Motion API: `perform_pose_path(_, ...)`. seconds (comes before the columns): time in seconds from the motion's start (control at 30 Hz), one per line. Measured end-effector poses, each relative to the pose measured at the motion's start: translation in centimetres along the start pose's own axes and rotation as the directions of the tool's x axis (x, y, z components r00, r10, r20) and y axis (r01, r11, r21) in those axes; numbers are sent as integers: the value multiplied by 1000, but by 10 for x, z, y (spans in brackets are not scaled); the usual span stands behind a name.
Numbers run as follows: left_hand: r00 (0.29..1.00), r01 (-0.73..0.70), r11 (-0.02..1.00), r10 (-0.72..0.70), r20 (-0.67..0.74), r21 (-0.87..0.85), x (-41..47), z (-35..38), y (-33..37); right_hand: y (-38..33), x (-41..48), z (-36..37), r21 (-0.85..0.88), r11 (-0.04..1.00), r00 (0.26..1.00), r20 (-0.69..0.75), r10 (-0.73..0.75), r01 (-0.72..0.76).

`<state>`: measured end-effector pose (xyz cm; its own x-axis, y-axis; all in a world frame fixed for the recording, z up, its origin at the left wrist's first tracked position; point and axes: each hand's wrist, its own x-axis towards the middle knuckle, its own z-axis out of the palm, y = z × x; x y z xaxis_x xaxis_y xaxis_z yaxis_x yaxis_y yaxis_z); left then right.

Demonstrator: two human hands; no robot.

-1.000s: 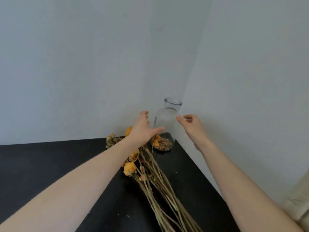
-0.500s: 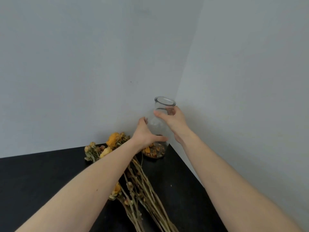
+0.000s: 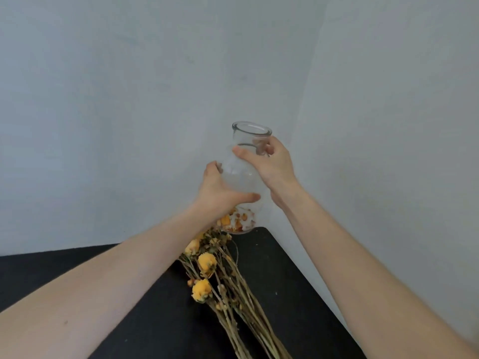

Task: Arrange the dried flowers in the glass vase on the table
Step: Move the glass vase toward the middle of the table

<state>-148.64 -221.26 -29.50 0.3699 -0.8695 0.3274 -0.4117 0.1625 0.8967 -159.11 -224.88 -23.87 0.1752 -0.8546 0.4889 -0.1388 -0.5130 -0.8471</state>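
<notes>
Thumb and fingers of the left hand (image 3: 219, 193) curl round the belly of the glass vase (image 3: 239, 174). The thumb lies across the near side and the fingers are mostly hidden behind the glass. Just above, the right hand (image 3: 270, 165) grips the neck under the rim, thumb across the front, fingertips showing through the clear wall. The vase stands mouth up between the two hands, leaning slightly toward the right one. Inside, at the bottom and below the left thumb, lies a shallow layer of loose orange and pale petals (image 3: 238, 221). Whether the base touches the bench (image 3: 285, 286) cannot be told. Both forearms are bare and stretched well forward, with the wrists near each other. Below the left wrist, the dried flowers (image 3: 207, 265) lie flat on the black bench, yellow heads near the vase's base, stems running back toward the person. Beyond the hands, two pale walls (image 3: 129, 99) meet in a corner.
</notes>
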Motion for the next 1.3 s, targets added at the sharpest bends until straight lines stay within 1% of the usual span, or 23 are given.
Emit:
perform_pose_path(0.07,999,8,1000,-7,-48,25,-22,-27,5,-19,-20,16,40,999,999,42,-30,29)
perform_pose_path(0.2,980,65,993,-45,-193,101,-74,-77,6,-48,-69,53,106,992,989,125,-77,63)
perform_pose_path(0.37,971,146,985,-124,-205,94,-149,-132,-7,-66,-132,92,138,990,967,249,-51,17)
perform_pose_path(0.47,962,190,973,-157,-224,133,-189,-158,-22,-68,-170,111,161,986,949,316,-16,-37)
perform_pose_path(0.53,956,213,965,-174,-238,151,-211,-169,-33,-67,-192,120,162,986,940,340,-18,-39)
perform_pose_path(0.67,953,219,970,-191,-234,101,-241,-177,-47,-66,-222,130,146,989,934,355,-39,-14)
perform_pose_path(0.87,951,247,968,-235,-203,35,-263,-174,-65,-57,-246,131,90,996,934,357,-19,-14)
perform_pose_path(0.97,952,235,972,-230,-202,2,-266,-171,-70,-53,-250,131,69,997,935,355,-5,-21)
perform_pose_path(1.2,956,219,975,-219,-194,-23,-267,-168,-79,-43,-253,133,39,999,936,352,10,-25)
perform_pose_path(1.3,958,217,976,-215,-191,-7,-267,-168,-81,-42,-253,134,36,999,933,360,18,-34)
